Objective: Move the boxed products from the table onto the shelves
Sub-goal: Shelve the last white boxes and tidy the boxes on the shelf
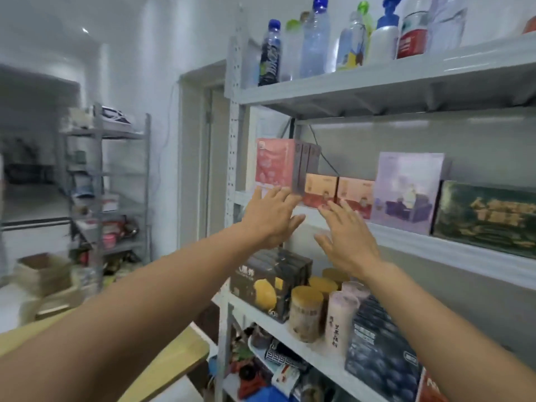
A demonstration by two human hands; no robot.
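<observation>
Left hand is stretched up to the middle shelf, fingers spread flat and holding nothing. Its fingertips are at the bottom edge of the tall pink box, which stands at the shelf's left end. Right hand is spread and empty too, its fingertips just in front of the two small orange boxes beside the pink one. Further right on the same shelf stand a lilac box and a dark green box. The wooden table shows low down, beneath the arms.
</observation>
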